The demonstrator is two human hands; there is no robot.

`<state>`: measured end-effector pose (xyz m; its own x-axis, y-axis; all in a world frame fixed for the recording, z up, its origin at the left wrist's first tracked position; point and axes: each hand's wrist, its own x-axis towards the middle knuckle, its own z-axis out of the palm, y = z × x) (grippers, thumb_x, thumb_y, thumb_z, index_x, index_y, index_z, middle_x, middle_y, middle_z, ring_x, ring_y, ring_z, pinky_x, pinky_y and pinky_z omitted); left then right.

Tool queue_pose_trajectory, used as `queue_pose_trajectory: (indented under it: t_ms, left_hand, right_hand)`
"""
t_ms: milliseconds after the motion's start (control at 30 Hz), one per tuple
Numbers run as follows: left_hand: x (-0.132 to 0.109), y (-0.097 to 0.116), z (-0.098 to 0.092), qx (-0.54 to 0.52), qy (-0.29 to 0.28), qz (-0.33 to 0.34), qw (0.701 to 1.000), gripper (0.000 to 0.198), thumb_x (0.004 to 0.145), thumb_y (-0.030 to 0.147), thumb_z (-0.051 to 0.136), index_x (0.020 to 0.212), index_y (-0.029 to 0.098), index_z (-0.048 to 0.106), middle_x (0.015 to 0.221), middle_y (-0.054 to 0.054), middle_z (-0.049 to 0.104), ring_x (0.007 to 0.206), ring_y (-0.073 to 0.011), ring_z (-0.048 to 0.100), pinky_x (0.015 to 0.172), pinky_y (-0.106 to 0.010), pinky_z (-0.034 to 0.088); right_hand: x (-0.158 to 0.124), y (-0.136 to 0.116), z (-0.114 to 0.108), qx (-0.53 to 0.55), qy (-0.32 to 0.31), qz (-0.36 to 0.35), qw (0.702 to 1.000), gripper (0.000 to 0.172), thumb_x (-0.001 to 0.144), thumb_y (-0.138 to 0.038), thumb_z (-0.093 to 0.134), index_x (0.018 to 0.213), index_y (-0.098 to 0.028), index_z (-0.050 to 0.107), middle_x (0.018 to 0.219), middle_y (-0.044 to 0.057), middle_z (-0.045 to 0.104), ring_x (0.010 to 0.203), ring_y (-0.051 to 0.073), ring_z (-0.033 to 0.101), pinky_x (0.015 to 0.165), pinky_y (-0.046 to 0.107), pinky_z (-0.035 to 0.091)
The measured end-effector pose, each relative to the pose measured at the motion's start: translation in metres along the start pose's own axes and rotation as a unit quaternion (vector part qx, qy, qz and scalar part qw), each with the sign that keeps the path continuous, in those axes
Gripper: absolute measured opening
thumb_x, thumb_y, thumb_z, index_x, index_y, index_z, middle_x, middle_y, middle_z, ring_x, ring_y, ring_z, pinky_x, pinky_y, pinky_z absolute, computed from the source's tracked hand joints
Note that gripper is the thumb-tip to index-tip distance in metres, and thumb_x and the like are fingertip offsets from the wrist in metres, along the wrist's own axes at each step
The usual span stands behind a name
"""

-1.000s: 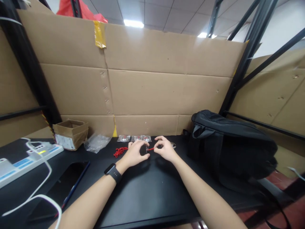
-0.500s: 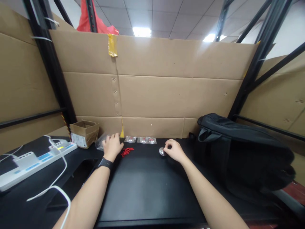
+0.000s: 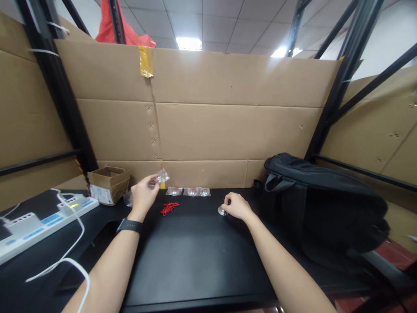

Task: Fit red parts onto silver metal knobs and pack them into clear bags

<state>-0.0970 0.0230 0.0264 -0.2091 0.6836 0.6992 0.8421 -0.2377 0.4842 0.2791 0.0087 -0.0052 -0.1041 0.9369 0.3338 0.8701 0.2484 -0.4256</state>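
My left hand (image 3: 143, 196) is raised over the back left of the black table, closed on a small clear plastic bag (image 3: 162, 176); what the bag contains, if anything, I cannot make out. Just right of that wrist lies a bunch of red cord (image 3: 169, 208). My right hand (image 3: 237, 206) pinches the edge of a small round clear disc (image 3: 222, 211) at the tabletop. Between the hands, further back, several small round pieces in clear wrappers (image 3: 196, 191) lie in a row along the cardboard wall.
An opened cardboard box (image 3: 109, 184) stands at the back left, near a white power strip (image 3: 48, 228) with white cables. Beside my left forearm lies a flat dark object (image 3: 87, 252). A black backpack (image 3: 325, 208) fills the right side. Cardboard panels (image 3: 208, 130) enclose the table.
My left hand has lifted from the table near the crumpled plastic and now holds a small clear bag. My right hand stays in place, with the disc tilted flatter. The view has shifted slightly.
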Motion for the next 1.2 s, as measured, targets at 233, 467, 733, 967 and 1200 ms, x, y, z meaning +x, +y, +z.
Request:
queue_pose_trajectory:
  t_ms: [233, 467, 733, 967, 1200]
  left_hand:
    - [-0.032, 0.055, 0.033, -0.106, -0.222, 0.242, 0.939, 0.024, 0.088, 0.022, 0.052, 0.092, 0.025, 0.075, 0.099, -0.004, 0.071, 0.092, -0.0183, 0.066, 0.088, -0.031, 0.047]
    - [-0.066, 0.082, 0.042, -0.073, -0.392, 0.299, 0.867, 0.019, 0.085, 0.036, 0.063, 0.102, 0.029, 0.069, 0.107, -0.001, 0.072, 0.100, -0.0213, 0.066, 0.095, -0.037, 0.040]
    - [-0.079, 0.087, 0.055, -0.063, -0.373, 0.300, 0.876, 0.052, 0.088, 0.017, 0.046, 0.137, 0.034, 0.051, 0.138, -0.005, 0.059, 0.125, -0.0246, 0.052, 0.100, -0.042, 0.037]
    - [-0.086, 0.087, 0.062, -0.044, -0.385, 0.323, 0.863, 0.063, 0.086, 0.008, 0.039, 0.135, 0.045, 0.054, 0.142, -0.001, 0.056, 0.122, -0.0266, 0.052, 0.095, -0.043, 0.037]
    - [-0.083, 0.091, 0.062, -0.081, -0.385, 0.307, 0.866, 0.050, 0.087, 0.007, 0.037, 0.117, 0.034, 0.066, 0.133, -0.003, 0.062, 0.120, -0.0208, 0.056, 0.098, -0.040, 0.032]
  right_hand:
    - [-0.001, 0.002, -0.002, 0.034, -0.055, -0.056, 0.996, 0.021, 0.068, -0.026, 0.074, 0.089, -0.026, 0.072, 0.090, 0.000, 0.072, 0.077, 0.016, 0.064, 0.064, 0.024, 0.039]
    - [0.002, 0.012, 0.001, 0.053, -0.078, -0.065, 0.993, 0.008, 0.072, -0.017, 0.071, 0.075, -0.024, 0.076, 0.075, 0.001, 0.073, 0.071, 0.016, 0.067, 0.067, 0.023, 0.044]
    - [0.004, 0.012, -0.001, 0.070, -0.091, -0.061, 0.992, 0.011, 0.073, -0.014, 0.069, 0.073, -0.022, 0.077, 0.069, 0.002, 0.074, 0.068, 0.017, 0.068, 0.065, 0.024, 0.046]
    - [0.005, 0.012, -0.011, 0.081, -0.092, -0.064, 0.990, 0.011, 0.075, -0.014, 0.068, 0.075, -0.020, 0.077, 0.070, 0.001, 0.074, 0.066, 0.015, 0.066, 0.064, 0.023, 0.044]
    - [0.005, 0.010, -0.021, 0.070, -0.053, -0.049, 0.995, 0.008, 0.076, -0.018, 0.068, 0.073, -0.019, 0.074, 0.076, 0.003, 0.074, 0.068, 0.015, 0.063, 0.066, 0.024, 0.044]
